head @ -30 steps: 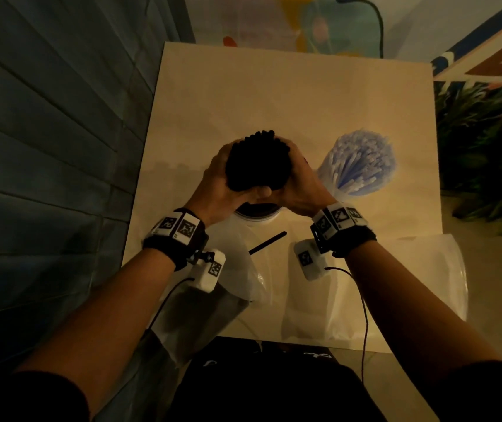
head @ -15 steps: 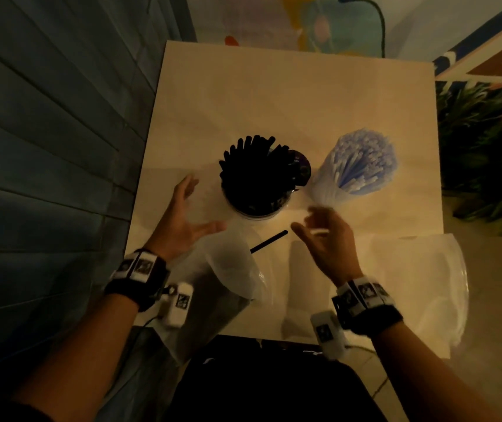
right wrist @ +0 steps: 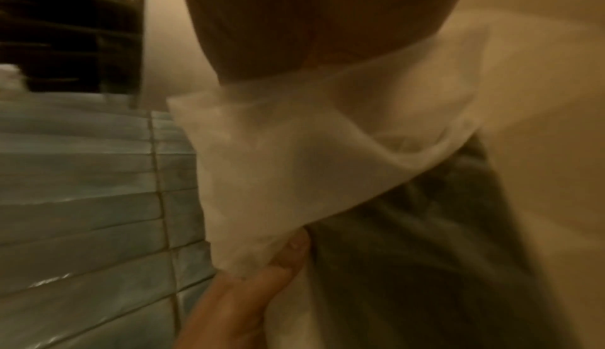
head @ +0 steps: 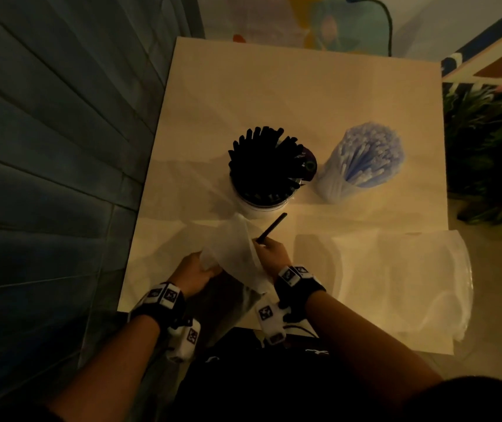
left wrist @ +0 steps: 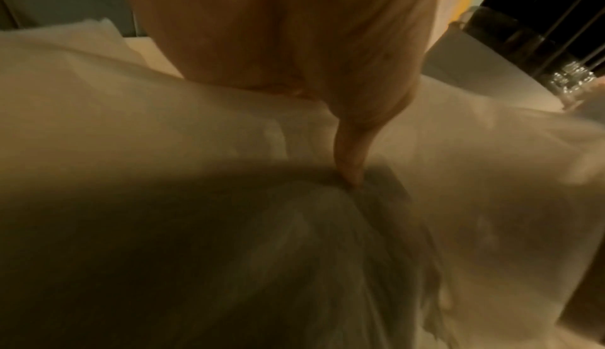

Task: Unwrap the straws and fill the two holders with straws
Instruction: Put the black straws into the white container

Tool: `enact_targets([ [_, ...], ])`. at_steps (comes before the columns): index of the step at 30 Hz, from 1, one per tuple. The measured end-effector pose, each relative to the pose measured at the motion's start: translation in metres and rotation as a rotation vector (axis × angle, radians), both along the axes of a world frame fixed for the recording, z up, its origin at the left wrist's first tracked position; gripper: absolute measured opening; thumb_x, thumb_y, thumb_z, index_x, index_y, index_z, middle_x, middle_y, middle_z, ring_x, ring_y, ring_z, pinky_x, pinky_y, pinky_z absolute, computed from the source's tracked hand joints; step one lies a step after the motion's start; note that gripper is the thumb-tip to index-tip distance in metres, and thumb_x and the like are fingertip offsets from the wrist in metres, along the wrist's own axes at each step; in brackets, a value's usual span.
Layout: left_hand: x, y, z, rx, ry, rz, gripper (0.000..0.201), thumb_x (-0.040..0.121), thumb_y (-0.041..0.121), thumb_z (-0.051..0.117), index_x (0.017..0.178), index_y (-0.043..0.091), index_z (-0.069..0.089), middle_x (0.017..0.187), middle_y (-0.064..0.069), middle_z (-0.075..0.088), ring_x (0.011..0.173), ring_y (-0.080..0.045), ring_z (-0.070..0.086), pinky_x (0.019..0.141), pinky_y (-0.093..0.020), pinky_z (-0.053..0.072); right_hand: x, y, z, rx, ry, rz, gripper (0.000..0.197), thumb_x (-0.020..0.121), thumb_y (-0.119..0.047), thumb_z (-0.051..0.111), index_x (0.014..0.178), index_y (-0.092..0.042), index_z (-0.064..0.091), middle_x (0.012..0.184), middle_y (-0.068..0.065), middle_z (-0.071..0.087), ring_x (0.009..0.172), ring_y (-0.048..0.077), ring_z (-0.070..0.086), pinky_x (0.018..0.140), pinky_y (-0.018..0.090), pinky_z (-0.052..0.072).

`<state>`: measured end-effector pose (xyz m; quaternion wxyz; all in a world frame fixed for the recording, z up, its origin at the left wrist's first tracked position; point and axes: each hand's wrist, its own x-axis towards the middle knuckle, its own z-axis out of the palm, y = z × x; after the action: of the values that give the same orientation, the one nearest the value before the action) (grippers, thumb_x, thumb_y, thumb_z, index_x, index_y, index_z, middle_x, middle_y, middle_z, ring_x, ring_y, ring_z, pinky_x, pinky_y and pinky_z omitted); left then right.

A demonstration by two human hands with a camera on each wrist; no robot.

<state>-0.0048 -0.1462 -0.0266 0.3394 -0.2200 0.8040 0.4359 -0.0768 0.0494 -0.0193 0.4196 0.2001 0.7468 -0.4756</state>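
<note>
Both holders look full. My left hand (head: 196, 271) and right hand (head: 271, 252) grip the empty wrapper (head: 234, 254) near the black holder (head: 262, 205); next, clear it and the stray straw (head: 271, 227).

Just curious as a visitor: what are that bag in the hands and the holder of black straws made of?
The bag looks like thin, cloudy plastic film: translucent, creased, limp. The holder seems to be clear glass or hard plastic; its glossy wall shows the black straws through.
</note>
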Motion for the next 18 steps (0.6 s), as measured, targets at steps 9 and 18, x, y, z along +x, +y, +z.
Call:
enact_targets([
  [9, 0.019, -0.016, 0.000, 0.045, 0.028, 0.095, 0.051, 0.091, 0.053, 0.056, 0.132, 0.024, 0.057, 0.130, -0.001, 0.064, 0.121, -0.021, 0.059, 0.105, -0.045, 0.046, -0.006, 0.025, 0.035, -0.322, 0.315, -0.692, 0.019, 0.104, -0.022, 0.045, 0.095, -0.009, 0.057, 0.065, 0.003, 0.059, 0.062, 0.021, 0.060, 0.065, 0.037, 0.056],
  [18, 0.014, 0.005, 0.035, 0.156, 0.181, 0.111, 0.035, 0.100, 0.017, 0.054, 0.135, 0.017, 0.053, 0.135, -0.003, 0.059, 0.128, -0.017, 0.052, 0.111, -0.038, 0.038, 0.020, 0.035, 0.019, 0.012, 0.097, 0.080, 0.020, 0.092, -0.025, 0.064, 0.074, -0.022, 0.068, 0.068, -0.005, 0.064, 0.062, 0.010, 0.059, 0.058, 0.021, 0.045],
])
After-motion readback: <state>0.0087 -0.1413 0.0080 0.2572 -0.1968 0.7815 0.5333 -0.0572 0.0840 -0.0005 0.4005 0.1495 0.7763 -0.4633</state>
